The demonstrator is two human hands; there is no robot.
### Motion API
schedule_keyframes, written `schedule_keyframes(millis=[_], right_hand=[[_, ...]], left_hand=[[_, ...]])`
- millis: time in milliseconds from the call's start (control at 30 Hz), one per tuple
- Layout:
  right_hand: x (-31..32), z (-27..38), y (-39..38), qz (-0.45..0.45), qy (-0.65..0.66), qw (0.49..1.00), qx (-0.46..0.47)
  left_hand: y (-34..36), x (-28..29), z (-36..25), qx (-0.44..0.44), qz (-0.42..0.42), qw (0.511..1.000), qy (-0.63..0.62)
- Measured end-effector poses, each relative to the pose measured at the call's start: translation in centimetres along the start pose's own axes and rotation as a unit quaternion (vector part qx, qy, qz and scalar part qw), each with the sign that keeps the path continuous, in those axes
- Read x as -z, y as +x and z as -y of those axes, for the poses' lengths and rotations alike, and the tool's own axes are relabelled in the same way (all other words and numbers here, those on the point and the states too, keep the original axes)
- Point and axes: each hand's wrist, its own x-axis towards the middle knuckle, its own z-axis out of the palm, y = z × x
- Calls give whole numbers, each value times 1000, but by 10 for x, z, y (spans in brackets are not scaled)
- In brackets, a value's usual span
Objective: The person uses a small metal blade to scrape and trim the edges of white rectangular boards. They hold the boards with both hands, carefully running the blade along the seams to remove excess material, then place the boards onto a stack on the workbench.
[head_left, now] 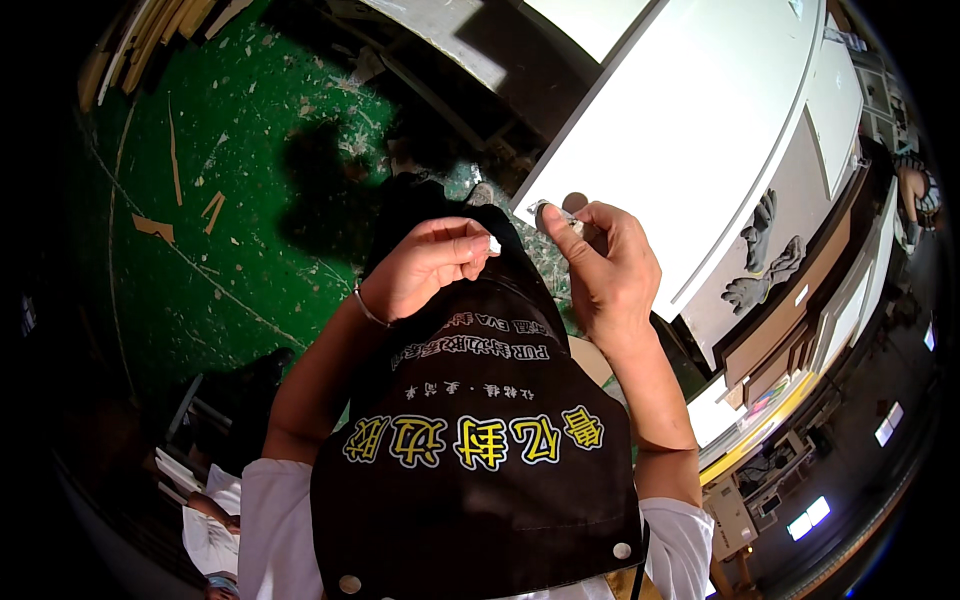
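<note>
My left hand is in front of my dark apron, with the fingers curled into a pinch. A small white piece sticks out at the fingertips; its kind is unclear. Just to the right, my right hand is closed at the near corner of a white panel. Between its thumb and fingers is a small shiny, silvery thing, partly hidden. A brown round spot shows on the panel beside the fingertips; I cannot tell whether it is a disc or a hole.
Grey gloves lie on a board right of the white panel, near more stacked boards. Wood scraps litter the green floor. Strips of wood stand far left. Other people are at the lower left and far right.
</note>
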Motion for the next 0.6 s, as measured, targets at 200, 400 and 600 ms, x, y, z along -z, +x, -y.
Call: schedule_keyframes(millis=[200, 400, 600], right_hand=[[1, -2, 4, -5, -10, 1000, 17], [-2, -5, 2, -20, -11, 999, 35], [-9, -7, -9, -37, 99, 992, -63]], left_hand=[[3, 1, 0, -14, -7, 1000, 9], [3, 3, 0, -21, -26, 999, 1], [2, 6, 2, -23, -28, 999, -4]])
